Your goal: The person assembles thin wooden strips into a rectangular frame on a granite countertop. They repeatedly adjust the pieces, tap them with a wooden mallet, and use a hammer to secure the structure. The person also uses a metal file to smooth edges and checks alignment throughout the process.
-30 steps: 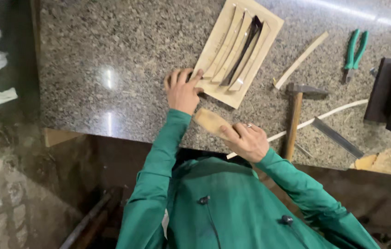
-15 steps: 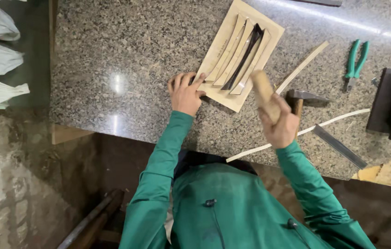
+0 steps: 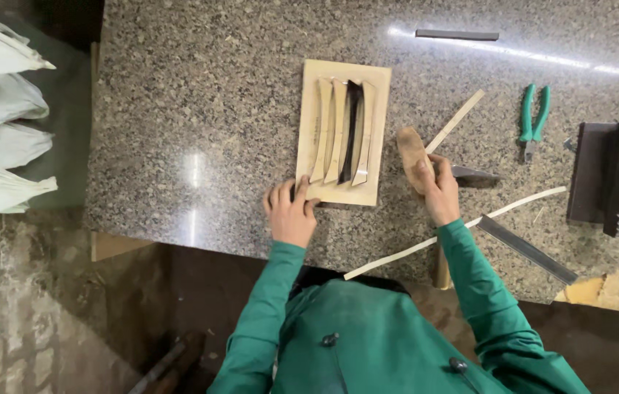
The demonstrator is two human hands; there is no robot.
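The left hand lies flat, fingers spread, on the near edge of the wooden board, pinning it to the worktop; right of the board, the right hand grips a wooden block, raised as if for striking.

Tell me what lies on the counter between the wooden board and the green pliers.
In the head view, between the wooden board and the green pliers lie a thin pale wood strip and the wooden block held in the right hand.
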